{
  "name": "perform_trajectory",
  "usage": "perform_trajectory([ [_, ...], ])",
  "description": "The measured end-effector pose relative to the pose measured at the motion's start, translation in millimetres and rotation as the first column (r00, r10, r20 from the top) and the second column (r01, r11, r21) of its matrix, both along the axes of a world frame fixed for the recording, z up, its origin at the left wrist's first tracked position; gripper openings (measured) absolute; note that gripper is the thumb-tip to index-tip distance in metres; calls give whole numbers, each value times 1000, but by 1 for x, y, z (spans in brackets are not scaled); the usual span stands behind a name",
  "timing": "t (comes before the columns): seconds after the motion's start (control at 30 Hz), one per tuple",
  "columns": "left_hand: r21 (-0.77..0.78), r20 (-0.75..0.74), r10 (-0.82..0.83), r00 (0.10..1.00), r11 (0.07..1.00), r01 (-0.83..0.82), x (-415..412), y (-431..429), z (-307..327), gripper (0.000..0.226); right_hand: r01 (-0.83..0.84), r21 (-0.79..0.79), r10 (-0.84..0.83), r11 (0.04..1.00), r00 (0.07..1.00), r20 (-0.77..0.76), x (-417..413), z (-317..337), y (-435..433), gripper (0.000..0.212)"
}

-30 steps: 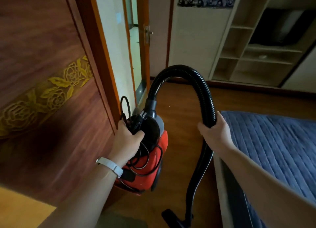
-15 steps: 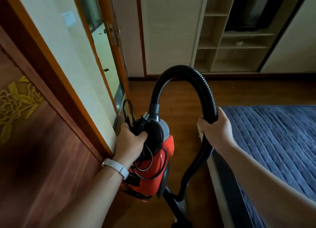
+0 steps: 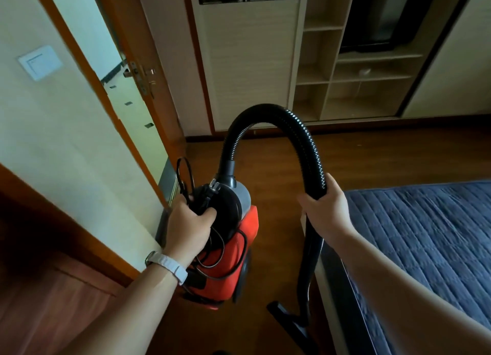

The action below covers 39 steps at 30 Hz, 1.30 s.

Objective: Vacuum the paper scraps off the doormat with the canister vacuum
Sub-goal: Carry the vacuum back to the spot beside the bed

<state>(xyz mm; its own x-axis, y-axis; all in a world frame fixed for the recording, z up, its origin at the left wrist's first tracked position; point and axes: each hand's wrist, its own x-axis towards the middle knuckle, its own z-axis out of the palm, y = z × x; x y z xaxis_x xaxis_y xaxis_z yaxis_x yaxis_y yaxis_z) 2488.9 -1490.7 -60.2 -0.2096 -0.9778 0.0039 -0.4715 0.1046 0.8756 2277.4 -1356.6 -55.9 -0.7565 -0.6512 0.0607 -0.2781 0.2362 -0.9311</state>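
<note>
Left hand [image 3: 190, 227] clenched on the canister vacuum [image 3: 248, 228] handle and cord [image 3: 183, 172], right hand [image 3: 325, 211] wrapped round the hose [image 3: 305, 139], the person has turned toward the doorway [image 3: 130, 99]; no doormat is visible yet.

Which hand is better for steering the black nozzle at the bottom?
Probably the right hand: it grips the hose running down to the nozzle. The left hand holds the red canister and cord.
</note>
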Motion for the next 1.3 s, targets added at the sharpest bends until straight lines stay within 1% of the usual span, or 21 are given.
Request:
perform_trajectory([
  [0.07,-7,-14,-15,1000,1000,15,-17,-21,0,27,13,4,-13,1000,1000,-15,-16,2,-17,22],
  [0.13,-1,-3,-37,999,999,37,-34,-43,-4,23,40,16,-40,999,999,-20,-33,1,-37,21],
  [0.27,82,-4,-111,994,990,111,-62,-98,-17,23,89,38,-88,995,996,-21,-60,-5,-84,20],
  [0.37,114,-14,-148,989,982,148,-86,-148,-23,23,135,57,-133,989,990,-46,-76,-6,-128,21],
  [0.53,120,8,-255,967,960,252,-123,-238,-15,24,228,62,-225,972,973,-52,-103,5,-205,23],
  [0.7,109,12,-345,938,933,342,-169,-323,-2,23,335,46,-332,941,941,-59,-129,15,-264,20],
  [0.83,81,-6,-402,916,913,401,-206,-366,7,19,395,20,-395,918,918,-25,-153,16,-292,18],
  [0.97,44,29,-419,908,908,417,-255,-404,4,19,429,14,-429,903,903,-26,-190,13,-323,19],
  [1.17,96,45,-443,895,894,437,-340,-441,-15,19,452,-38,-450,891,892,42,-277,-8,-364,17],
  [1.3,116,88,-438,895,896,428,-407,-459,-14,22,460,-66,-453,886,886,95,-344,-18,-391,17],
])
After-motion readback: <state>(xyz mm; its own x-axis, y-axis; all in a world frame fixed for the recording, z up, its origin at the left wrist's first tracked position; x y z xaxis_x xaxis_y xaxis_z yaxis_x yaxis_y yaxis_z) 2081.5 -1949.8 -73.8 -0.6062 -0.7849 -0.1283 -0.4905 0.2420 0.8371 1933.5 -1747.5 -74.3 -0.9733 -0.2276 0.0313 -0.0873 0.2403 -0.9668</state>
